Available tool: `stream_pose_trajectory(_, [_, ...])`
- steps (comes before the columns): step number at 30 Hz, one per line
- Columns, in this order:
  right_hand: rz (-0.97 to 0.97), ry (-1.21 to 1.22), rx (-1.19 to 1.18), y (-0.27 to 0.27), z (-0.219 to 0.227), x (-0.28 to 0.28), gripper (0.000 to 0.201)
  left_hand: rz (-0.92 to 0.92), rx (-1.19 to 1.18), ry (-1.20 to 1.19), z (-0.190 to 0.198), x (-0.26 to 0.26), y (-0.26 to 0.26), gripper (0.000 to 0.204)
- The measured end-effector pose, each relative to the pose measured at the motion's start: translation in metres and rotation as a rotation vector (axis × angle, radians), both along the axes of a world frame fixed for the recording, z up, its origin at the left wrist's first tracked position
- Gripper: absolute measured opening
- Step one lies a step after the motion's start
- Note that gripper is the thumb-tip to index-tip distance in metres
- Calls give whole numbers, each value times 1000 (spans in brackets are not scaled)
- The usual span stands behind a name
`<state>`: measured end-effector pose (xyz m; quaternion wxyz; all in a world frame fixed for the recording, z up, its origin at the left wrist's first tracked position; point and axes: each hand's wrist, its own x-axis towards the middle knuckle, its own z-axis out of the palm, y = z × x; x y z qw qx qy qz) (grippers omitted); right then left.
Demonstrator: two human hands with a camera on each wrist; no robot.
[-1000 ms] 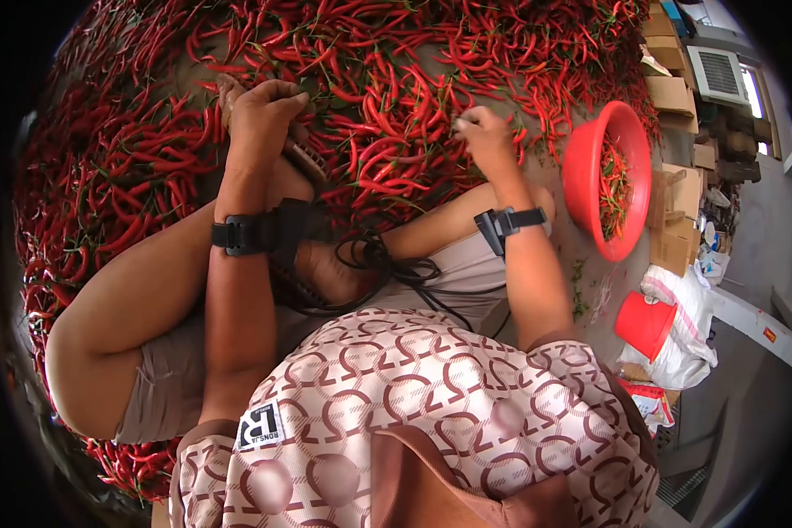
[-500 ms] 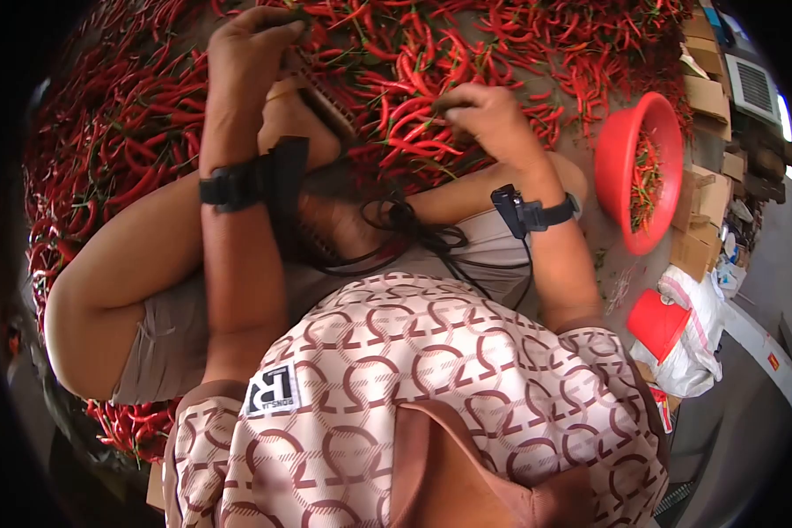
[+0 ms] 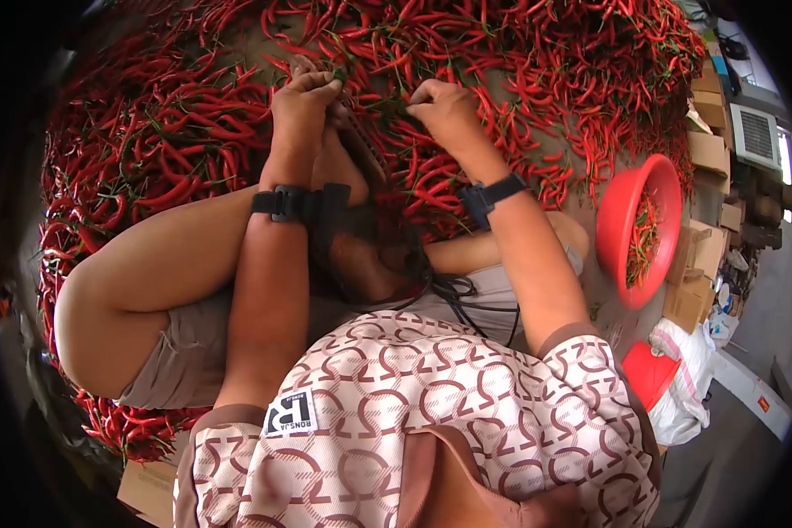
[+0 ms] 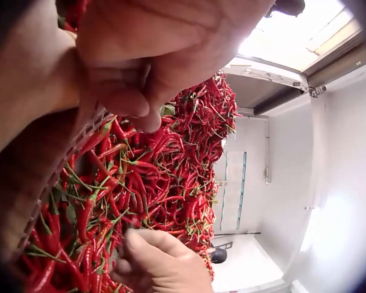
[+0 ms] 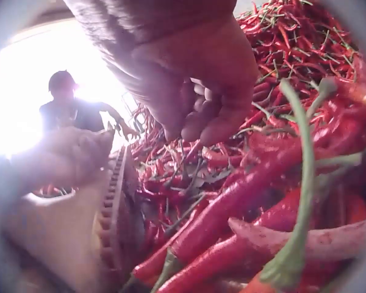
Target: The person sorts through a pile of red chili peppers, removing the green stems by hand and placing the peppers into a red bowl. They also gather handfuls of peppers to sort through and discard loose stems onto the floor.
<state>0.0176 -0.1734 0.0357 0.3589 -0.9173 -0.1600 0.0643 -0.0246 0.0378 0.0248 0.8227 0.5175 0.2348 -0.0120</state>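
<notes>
My left hand (image 3: 301, 110) is over the chilies beside the left foot, pinching a small green bit (image 3: 339, 76) between thumb and finger. That bit also shows as a pale green scrap (image 4: 167, 110) at the fingertips in the left wrist view. My right hand (image 3: 449, 114) reaches over the loose red chilies (image 3: 436, 189) in front of the lap. In the right wrist view its curled fingers (image 5: 210, 129) point down close over the green stems; I cannot tell whether they hold anything. Large chilies with green stems (image 5: 302, 146) fill the foreground there.
Heaps of red chilies (image 3: 176, 132) spread in front and to the left. A red basin (image 3: 609, 238) with some chilies stands at the right, near cardboard boxes (image 3: 691, 299), a red bucket (image 3: 649, 374) and a white sack (image 3: 682, 414). Another person (image 5: 64, 101) appears beyond the left hand.
The head view has shifted. My right hand has come in closer to the left hand and the chilies between them. The left hand keeps its pinch near the foot.
</notes>
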Motion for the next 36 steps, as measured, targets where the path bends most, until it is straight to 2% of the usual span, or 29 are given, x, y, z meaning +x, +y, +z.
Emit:
stream_pose_trajectory(2, [107,-125,-133,10,-26,7,15,4,26,9,2,1,-1,11])
stream_pose_trajectory(3, [142,-175,-279,10,-35,7,17,2,59,14,3,1,-2,11])
stream_pose_trajectory(7, [132,-150,-549,9,-49,18,21,15,110,31,5,2,-6,12])
stream_pose_trajectory(10, [155,-158,-328,-4,-55,27,19,4,114,32,4,3,-5,13])
stream_pose_trajectory(11, [99,-15,-179,-7,-53,28,16,-1,114,27,3,3,-5,13])
stream_pose_trajectory(14, [-118,263,-38,-13,-39,32,14,26,116,19,2,3,-7,12])
stream_pose_trajectory(15, [-101,275,6,-18,-41,34,15,30,103,17,2,2,-7,12])
stream_pose_trajectory(18, [-235,497,319,-24,-23,34,16,29,83,4,3,4,-9,11])
stream_pose_trajectory(19, [-215,561,503,-26,-18,34,17,26,88,0,3,4,-9,10])
stream_pose_trajectory(22, [-195,547,589,-28,-3,29,18,24,92,-14,3,4,-9,10])
stream_pose_trajectory(25, [-117,554,568,-10,-7,20,12,24,87,-32,1,4,-10,9])
stream_pose_trajectory(26, [-121,465,387,-1,-16,19,13,28,85,-40,1,4,-11,9])
stream_pose_trajectory(28, [1,179,-51,6,-31,17,19,18,51,-40,0,3,-10,10])
stream_pose_trajectory(29, [93,75,-97,7,-43,17,26,15,35,-39,0,3,-9,10])
stream_pose_trajectory(32, [129,-50,-177,11,-55,12,26,-37,98,-29,1,1,-6,11])
stream_pose_trajectory(36, [107,-4,-307,18,-46,13,25,-24,92,-17,2,3,-8,9])
